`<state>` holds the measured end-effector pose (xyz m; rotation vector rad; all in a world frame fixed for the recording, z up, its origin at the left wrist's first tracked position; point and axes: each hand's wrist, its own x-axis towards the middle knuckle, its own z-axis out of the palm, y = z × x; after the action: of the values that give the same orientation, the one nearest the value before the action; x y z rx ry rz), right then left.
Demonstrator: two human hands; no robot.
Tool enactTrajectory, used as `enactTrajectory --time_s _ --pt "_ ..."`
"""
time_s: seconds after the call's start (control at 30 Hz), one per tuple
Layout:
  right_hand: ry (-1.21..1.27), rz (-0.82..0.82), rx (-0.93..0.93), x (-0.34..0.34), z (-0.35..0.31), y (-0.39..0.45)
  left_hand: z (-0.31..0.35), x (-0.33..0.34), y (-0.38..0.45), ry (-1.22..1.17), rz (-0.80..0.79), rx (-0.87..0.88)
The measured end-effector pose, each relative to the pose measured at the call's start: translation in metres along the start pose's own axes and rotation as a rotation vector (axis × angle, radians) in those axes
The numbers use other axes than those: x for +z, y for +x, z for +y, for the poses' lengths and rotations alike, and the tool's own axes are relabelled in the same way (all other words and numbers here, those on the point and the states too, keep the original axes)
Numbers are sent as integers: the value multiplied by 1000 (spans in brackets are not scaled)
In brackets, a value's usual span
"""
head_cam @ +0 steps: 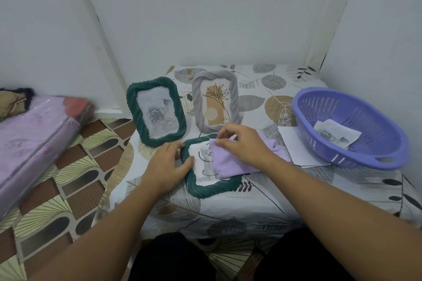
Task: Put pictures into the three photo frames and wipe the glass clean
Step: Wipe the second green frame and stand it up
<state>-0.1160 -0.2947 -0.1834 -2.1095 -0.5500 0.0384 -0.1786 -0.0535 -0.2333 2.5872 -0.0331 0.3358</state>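
Observation:
Two frames stand upright at the back of the low table: a dark green frame [156, 111] with a grey rose picture and a grey frame [215, 104] with a tan plant print. A second green frame [211, 189] lies flat near the table's front with a cat picture [204, 162] in it. My left hand [170, 163] grips its left edge, thumb on the glass. My right hand [243, 143] pinches a lilac cloth [228, 163] that lies over the right part of that frame.
A purple plastic basket [351, 125] with a rose picture inside [335, 133] sits at the right, over loose white sheets [296, 146]. The table wears a leaf-print cover [274, 89]. A wrapped pink mattress [34, 139] lies left on the patterned floor mat [75, 189].

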Motion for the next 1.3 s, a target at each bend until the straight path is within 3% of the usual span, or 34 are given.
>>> enactTrajectory --time_s 0.2,0.4,0.53,0.8,0.97,1.17,1.3 --pt "-73 -50 -53 25 -10 25 -1 4 -4 -15 56 -4" --pt "-377 -127 -135 39 -7 36 -3 6 -3 11 76 -8" --pt "-348 -188 -195 39 6 31 -4 7 -3 22 87 -8" --pt "-405 -358 -117 25 12 22 -6 9 -2 29 87 -13" --pt "-420 -284 -197 32 12 26 -6 9 -2 36 96 -17" --pt "-143 -118 -128 28 12 25 -6 9 -2 42 85 -17" --pt "-287 -187 -169 34 8 33 -7 9 -2 38 83 -21"
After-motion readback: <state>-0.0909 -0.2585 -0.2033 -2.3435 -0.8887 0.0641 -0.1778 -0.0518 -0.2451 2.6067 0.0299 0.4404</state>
